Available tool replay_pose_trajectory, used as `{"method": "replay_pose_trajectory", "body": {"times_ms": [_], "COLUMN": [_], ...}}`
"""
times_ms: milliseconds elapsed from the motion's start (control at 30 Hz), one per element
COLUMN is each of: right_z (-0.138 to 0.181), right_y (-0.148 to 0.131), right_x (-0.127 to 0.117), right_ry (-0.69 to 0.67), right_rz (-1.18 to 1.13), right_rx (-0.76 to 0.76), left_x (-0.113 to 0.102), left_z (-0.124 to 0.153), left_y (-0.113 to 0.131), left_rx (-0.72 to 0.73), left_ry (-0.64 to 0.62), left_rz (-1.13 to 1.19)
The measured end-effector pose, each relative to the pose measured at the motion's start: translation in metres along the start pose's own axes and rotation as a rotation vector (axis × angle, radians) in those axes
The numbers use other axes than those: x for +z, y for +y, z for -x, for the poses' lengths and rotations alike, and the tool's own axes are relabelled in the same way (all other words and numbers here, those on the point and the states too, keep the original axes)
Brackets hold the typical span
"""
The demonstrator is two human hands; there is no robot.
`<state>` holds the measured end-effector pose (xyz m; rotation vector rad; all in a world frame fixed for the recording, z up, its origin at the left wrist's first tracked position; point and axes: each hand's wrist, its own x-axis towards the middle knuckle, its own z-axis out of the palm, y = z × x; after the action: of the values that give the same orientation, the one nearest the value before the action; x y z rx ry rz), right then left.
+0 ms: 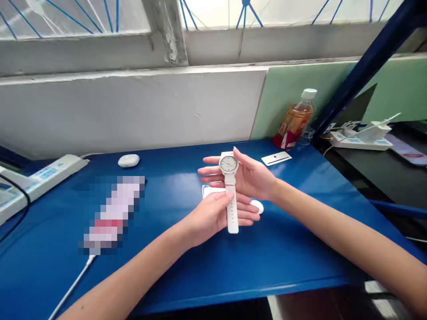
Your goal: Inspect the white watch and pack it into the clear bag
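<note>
Lifted above the blue table [187, 280], the white, round-faced wristwatch [230, 178] appears unfastened; our left hand [215, 214] pinches its strap [232, 220], our right hand [254, 177] spreads open behind it.

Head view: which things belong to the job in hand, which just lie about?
Likely in the job:
white watch
left hand, gripping its strap
right hand, at its dial

Likely lying about:
pixelated phone
cable
white case
bottle
white card
left power strip

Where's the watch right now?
In the head view, just right of centre: the watch is over the desk, its strap in the left hand, its dial in front of the right hand.
</note>
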<state>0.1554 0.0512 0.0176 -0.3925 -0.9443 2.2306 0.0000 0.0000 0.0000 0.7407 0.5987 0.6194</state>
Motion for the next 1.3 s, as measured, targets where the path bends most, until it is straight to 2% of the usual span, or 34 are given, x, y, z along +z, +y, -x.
{"method": "replay_pose_trajectory", "body": {"times_ms": [200, 500, 900, 1100, 1300], "right_z": [0.0009, 0.002, 0.0014, 0.0006, 0.0004], "right_y": [0.0023, 0.0008, 0.0008, 0.0017, -0.0008], "right_x": [0.0018, 0.0004, 0.0023, -0.0001, 0.0008], "right_ry": [0.01, 0.002, -0.035, -0.031, 0.012], "right_rz": [0.006, 0.019, 0.077, 0.081, 0.092], "right_rx": [0.047, 0.022, 0.051, 0.01, -0.025], "left_x": [0.0055, 0.0076, 0.0054, 0.0106, 0.0075], "left_z": [0.0022, 0.005, 0.0046, 0.0045, 0.0015], "left_y": [-0.009, -0.0106, -0.0119, -0.009, -0.0067], "left_rx": [-0.025, 0.008, 0.001, 0.017, 0.066], "left_ry": [-0.049, -0.108, 0.039, 0.113, 0.102], "left_rz": [0.042, 0.058, 0.018, 0.003, -0.036]}}
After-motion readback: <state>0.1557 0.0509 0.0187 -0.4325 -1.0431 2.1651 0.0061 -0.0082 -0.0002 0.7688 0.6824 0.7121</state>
